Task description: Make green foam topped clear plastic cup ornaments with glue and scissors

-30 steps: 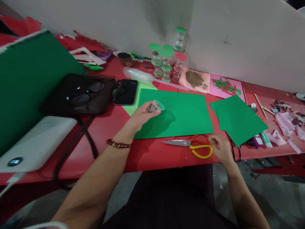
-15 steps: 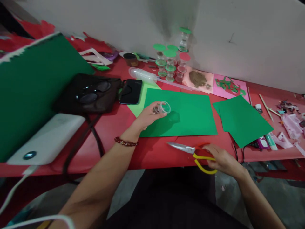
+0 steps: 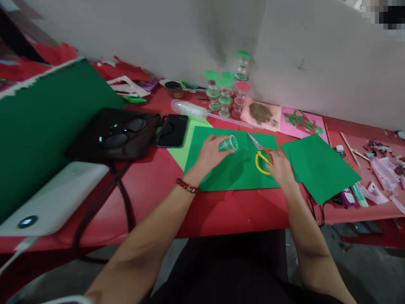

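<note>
My left hand (image 3: pixel 211 153) holds a small clear plastic cup (image 3: pixel 229 144) between thumb and fingers, its rim turned to the right. Under it lies a large green sheet of paper (image 3: pixel 230 179). Over the sheet's right part, my right hand (image 3: pixel 281 166) grips scissors (image 3: pixel 263 158) by their yellow and red handles. The blades look closed and point up and left toward the wall. Whether the scissors touch the sheet I cannot tell.
Stacked clear cups with green and red discs (image 3: pixel 225 90) stand by the wall. A phone (image 3: pixel 173 130), a dark bag (image 3: pixel 95 145) with sunglasses and a white power bank (image 3: pixel 57 198) lie left. More green paper (image 3: pixel 319 169) and scraps lie right.
My right hand has carried the scissors up and away from the table's front edge, over the green sheet. The cup in my left hand has shifted right and tilted more sideways.
</note>
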The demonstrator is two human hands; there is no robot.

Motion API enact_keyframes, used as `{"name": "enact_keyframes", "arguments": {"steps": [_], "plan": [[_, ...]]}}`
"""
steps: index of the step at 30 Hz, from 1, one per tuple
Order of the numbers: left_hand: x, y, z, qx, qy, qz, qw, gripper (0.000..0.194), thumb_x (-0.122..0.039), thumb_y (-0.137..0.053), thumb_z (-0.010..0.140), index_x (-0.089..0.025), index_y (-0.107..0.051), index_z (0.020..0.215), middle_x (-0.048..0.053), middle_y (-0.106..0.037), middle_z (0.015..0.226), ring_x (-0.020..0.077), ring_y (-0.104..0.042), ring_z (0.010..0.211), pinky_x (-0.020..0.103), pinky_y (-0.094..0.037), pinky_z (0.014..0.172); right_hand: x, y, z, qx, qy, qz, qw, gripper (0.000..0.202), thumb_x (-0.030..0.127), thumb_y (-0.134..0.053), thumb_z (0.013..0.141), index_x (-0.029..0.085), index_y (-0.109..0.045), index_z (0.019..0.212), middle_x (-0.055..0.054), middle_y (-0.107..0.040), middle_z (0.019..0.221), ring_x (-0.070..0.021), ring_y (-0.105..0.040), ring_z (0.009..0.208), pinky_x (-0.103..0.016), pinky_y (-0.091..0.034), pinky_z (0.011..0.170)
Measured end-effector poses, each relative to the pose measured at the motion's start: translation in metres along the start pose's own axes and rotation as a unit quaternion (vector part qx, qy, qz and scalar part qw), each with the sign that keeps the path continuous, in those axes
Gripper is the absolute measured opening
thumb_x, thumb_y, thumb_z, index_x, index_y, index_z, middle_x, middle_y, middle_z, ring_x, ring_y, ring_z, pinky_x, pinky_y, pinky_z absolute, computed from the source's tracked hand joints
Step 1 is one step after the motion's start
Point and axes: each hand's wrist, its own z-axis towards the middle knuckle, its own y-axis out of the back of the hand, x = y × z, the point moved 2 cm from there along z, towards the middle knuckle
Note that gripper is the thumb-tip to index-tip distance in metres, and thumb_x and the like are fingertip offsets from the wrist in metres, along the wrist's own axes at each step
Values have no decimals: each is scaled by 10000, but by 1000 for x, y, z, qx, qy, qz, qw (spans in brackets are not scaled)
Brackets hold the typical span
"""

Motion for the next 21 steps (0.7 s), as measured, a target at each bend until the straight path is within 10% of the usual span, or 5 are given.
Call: {"name": "enact_keyframes", "arguments": {"steps": [5, 10, 13, 17, 21], "plan": [[14, -10, -5, 11, -18, -19, 1000, 545, -269, -878, 796, -230, -748, 1323, 87, -656, 1109, 232, -652, 998, 431, -562, 1007, 1, 3, -4, -28, 20, 21, 999, 188, 266, -650, 969, 166, -769, 1076, -145, -745, 1051, -300, -713, 1021, -483, -542, 991], [16, -9, -11, 39, -57, -88, 994, 538, -287, -854, 808, -234, -729, 1329, 69, -639, 1142, 174, -643, 866, 328, -597, 792, 59, -2, 7, -44, 144, 207, 967, 607, 494, -818, 864, 231, -665, 1388, -167, -646, 1381, -299, -684, 1189, -456, -600, 980], [12, -7, -16, 66, -102, -97, 988, 464, -170, -782, 819, -209, -733, 1279, 75, -656, 1151, 215, -671, 1014, 359, -603, 883, 87, -21, 13, -15, 181, 265, 947, 409, 436, -738, 938, 252, -700, 1301, -137, -658, 1367, -251, -713, 1144, -401, -638, 916], [17, -4, -16, 27, -76, -111, 991, 633, -141, -794, 766, -232, -651, 1376, 86, -603, 1303, 229, -675, 1144, 446, -557, 1076, 81, -36, 14, -73, 152, 227, 959, 202, 393, -675, 977, 219, -757, 1040, -144, -704, 1308, -283, -703, 1209, -468, -589, 1047], [27, -2, -10, -25, 12, -189, 982, 592, -324, -898, 690, -191, -690, 1228, 92, -582, 1263, 233, -680, 1106, 463, -565, 1063, 63, -43, 13, -49, 109, 185, 975, 483, 432, -715, 951, 202, -644, 1371, -168, -728, 1329, -348, -692, 1232, -538, -569, 1060]]}}
